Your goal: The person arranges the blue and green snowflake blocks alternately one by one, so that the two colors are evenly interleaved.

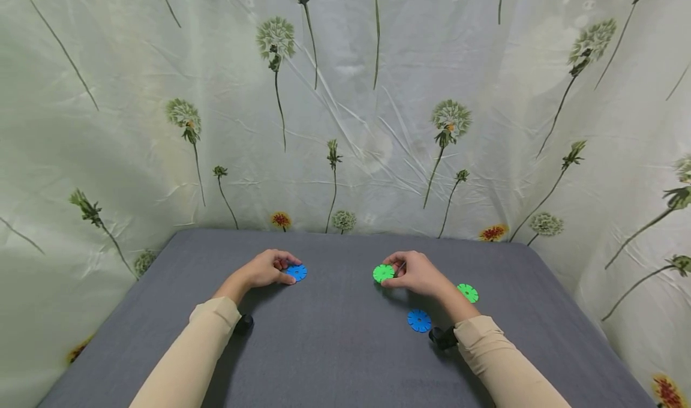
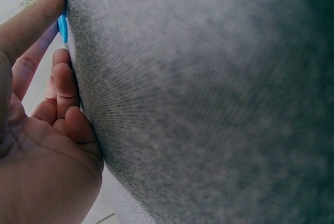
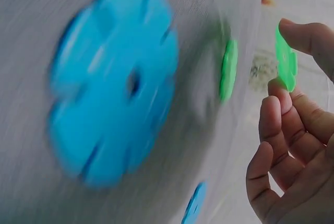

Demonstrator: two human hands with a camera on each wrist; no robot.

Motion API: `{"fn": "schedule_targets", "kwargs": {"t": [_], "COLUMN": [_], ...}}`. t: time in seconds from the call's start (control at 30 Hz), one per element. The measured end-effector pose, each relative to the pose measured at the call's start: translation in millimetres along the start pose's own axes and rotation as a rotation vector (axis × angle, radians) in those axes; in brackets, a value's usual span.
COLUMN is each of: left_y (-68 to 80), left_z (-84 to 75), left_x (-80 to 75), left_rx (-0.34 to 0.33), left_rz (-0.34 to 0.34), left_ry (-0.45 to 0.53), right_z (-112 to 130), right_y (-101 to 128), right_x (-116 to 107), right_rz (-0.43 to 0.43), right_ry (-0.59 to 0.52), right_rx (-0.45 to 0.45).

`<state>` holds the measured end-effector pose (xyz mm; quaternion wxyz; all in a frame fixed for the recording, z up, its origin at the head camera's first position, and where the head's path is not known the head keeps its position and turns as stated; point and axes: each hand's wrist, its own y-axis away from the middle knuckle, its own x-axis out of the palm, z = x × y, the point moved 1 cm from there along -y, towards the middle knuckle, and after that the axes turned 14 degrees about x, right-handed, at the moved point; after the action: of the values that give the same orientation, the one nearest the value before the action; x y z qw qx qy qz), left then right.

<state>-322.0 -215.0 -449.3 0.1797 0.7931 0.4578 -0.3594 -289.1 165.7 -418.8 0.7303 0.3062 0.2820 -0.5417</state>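
Observation:
My left hand [image 1: 267, 269] pinches a blue notched disc [image 1: 298, 272] between thumb and fingers, low over the grey cloth at the left. In the left wrist view that blue disc [image 2: 63, 25] shows edge-on, partly covered by fingers. My right hand [image 1: 415, 273] holds a green notched disc [image 1: 382, 273] by its rim, thumb opposite fingertips. The right wrist view shows this green disc [image 3: 285, 59] raised off the cloth. A loose blue disc [image 1: 419, 321] lies left of the right wrist, and a loose green disc [image 1: 467, 293] lies beyond the right forearm.
A grey cloth [image 1: 335, 348] covers the table, with a flowered curtain [image 1: 356, 108] behind and at both sides. Near the right wrist camera, a large blue disc [image 3: 112, 83] looms blurred; another green disc [image 3: 228, 70] and a small blue disc [image 3: 194, 203] lie farther off.

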Motion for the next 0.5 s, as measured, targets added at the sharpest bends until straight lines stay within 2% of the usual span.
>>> {"fn": "schedule_targets", "kwargs": {"t": [0.5], "left_y": [0.6], "left_z": [-0.9], "left_x": [0.9], "left_rx": [-0.01], "left_rz": [-0.01], "left_ry": [0.004], "right_z": [51.5], "right_y": [-26.3], "right_x": [43.2], "right_rz": [0.03], "right_ry": [0.01], "right_rx": [-0.045]}}
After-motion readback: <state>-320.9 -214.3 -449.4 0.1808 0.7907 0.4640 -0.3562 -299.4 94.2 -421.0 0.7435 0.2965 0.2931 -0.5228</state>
